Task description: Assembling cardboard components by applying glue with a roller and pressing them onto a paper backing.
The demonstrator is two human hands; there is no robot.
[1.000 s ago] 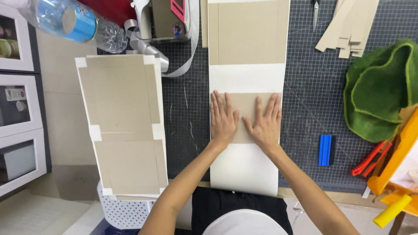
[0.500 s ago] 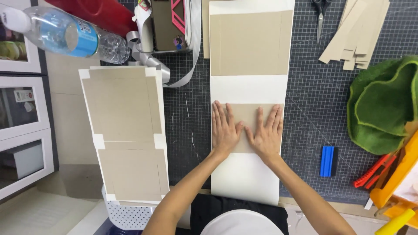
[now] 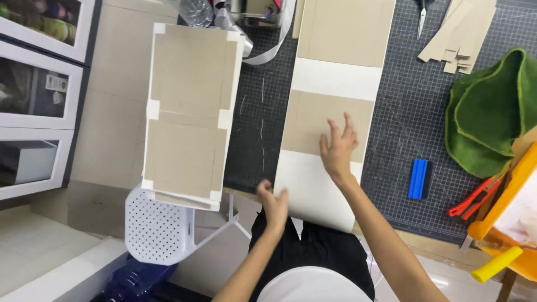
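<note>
A long white paper sheet (image 3: 337, 78) with two grey cardboard panels glued on it lies on the dark cutting mat (image 3: 403, 117). My right hand (image 3: 337, 148) hovers open with fingers spread over the nearer cardboard panel (image 3: 305, 126). My left hand (image 3: 274, 202) is off the sheet, open, at the table's near edge by the sheet's lower left corner. A stack of similar cardboard-and-paper covers (image 3: 187, 112) rests to the left on a white perforated stool (image 3: 159, 232).
A blue scraper (image 3: 418, 179) lies on the mat right of the sheet. Green felt (image 3: 492, 112), red cutters (image 3: 472, 201) and a yellow-orange tool (image 3: 498, 246) sit at the right. Cardboard strips (image 3: 458, 33), scissors (image 3: 422, 17) and a plastic bottle (image 3: 196, 11) are at the back. Glass cabinets (image 3: 33, 100) stand left.
Both hands have lifted from pressing flat on the nearer cardboard panel. The left hand pulled back to the table edge; the right hand rose with fingers spread. The view shifted left.
</note>
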